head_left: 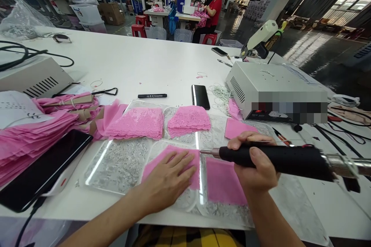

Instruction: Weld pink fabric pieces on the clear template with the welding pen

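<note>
Flat-piece work at a white desk (174, 61), seen from the head. The left hand (171, 181) lies palm down, fingers extended and slightly spread, gripping nothing; it covers part of a flat, pink fabric piece (158, 161) on clear, grey-flecked plastic sheeting (124, 166). The right hand (257, 166) is closed around a black, cylindrical-handled tool (295, 160) with a slender metal tip (210, 152). The tool's long axis runs nearly crosswise, its tip directed left at the upper right corner of the fabric piece, just beside the left fingertips; contact cannot be determined. The left hand is the nearer to the fabric piece, which lies left of the right hand. A second pink, roughly rectangular fabric piece (223, 181) lies between the two hands.
</note>
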### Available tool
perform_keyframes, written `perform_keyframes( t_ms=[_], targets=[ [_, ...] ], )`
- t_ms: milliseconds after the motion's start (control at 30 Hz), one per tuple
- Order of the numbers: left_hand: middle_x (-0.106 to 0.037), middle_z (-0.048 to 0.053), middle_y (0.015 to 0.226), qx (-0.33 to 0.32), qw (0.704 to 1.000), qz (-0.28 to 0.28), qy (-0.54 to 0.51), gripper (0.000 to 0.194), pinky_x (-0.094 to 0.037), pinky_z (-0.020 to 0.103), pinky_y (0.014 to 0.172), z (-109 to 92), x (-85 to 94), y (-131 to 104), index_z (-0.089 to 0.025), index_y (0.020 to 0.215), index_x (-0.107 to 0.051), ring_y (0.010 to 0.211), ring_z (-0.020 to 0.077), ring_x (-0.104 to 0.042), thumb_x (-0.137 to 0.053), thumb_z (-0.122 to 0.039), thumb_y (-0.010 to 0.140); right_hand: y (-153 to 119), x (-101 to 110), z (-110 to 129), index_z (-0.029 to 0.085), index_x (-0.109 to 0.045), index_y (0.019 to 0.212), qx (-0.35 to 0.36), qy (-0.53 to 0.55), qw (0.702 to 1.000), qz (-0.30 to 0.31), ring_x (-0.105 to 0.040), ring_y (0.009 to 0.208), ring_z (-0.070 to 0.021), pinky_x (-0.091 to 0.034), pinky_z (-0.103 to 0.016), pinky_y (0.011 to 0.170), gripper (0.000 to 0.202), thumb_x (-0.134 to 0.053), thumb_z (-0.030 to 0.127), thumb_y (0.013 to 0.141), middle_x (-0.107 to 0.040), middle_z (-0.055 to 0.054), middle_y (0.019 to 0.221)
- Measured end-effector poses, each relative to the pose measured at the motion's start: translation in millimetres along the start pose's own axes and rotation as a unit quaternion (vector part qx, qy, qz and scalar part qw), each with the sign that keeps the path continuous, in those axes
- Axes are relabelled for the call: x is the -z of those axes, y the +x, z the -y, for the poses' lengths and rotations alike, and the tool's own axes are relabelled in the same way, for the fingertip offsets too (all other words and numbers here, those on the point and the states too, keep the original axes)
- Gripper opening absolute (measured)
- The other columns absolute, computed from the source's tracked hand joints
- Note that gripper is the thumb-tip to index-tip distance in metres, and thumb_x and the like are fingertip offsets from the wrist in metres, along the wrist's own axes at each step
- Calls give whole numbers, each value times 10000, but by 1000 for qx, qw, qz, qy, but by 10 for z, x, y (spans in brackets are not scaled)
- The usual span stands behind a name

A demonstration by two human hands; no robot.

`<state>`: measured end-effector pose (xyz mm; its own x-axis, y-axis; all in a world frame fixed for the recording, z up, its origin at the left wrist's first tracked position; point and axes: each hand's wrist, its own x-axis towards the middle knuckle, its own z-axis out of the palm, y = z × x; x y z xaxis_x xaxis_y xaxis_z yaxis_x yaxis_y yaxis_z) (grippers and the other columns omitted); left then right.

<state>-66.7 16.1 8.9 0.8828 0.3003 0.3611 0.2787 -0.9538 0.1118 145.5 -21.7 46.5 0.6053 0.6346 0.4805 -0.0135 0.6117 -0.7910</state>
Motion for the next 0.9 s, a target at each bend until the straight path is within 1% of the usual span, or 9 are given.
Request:
perform_keyframes(
  t_ms=[67, 167, 300, 500, 700, 900],
  targets=[
    [-594, 117, 1338, 6, 1000, -5, -10, 302, -489, 475, 994, -85, 67, -67, -136, 1225, -598, 1257, 306, -540, -417, -241, 1007, 9, 20, 50, 175, -618, 772, -6, 11, 1000, -1, -570, 527, -125, -486, -315, 508, 115, -552, 204, 682, -593, -10, 747],
    [-606, 103, 1329, 23, 999, -19, -30, 288, -479, 430, 1027, -222, 136, -182, -141, 1210, -607, 1254, 267, -549, -429, -233, 1002, 3, 51, 109, 165, -619, 760, -27, 15, 999, 16, -559, 514, -126, -479, -311, 487, 132, -531, 205, 670, -588, -15, 715],
    [-604, 114, 1332, 45, 997, -40, -49, 286, -449, 410, 1072, -337, 127, -299, -138, 1221, -605, 1298, 239, -514, -459, -206, 985, -25, 62, 134, 169, -622, 772, -53, 17, 998, 43, -563, 515, -132, -488, -319, 485, 129, -546, 212, 677, -599, -21, 719],
    [-614, 89, 1326, 52, 997, -45, -43, 286, -417, 400, 1108, -363, 81, -343, -144, 1213, -620, 1301, 233, -514, -480, -234, 982, -42, 53, 109, 181, -628, 783, -62, 21, 995, 69, -571, 530, -128, -499, -316, 498, 100, -596, 238, 707, -598, -14, 736],
    [-608, 61, 1338, 53, 997, -46, -37, 282, -402, 402, 1113, -360, 76, -343, -153, 1203, -626, 1290, 240, -525, -478, -257, 987, -55, 73, 93, 185, -639, 804, -50, 28, 995, 86, -578, 545, -125, -508, -312, 510, 94, -601, 231, 732, -609, -12, 751],
    [-608, 76, 1335, 53, 997, -38, -41, 290, -412, 427, 1095, -357, 50, -364, -156, 1224, -610, 1294, 256, -519, -496, -243, 972, -65, 77, 94, 185, -618, 803, -56, 14, 994, 89, -571, 543, -124, -502, -314, 509, 90, -597, 250, 745, -598, -14, 749]
  ],
)
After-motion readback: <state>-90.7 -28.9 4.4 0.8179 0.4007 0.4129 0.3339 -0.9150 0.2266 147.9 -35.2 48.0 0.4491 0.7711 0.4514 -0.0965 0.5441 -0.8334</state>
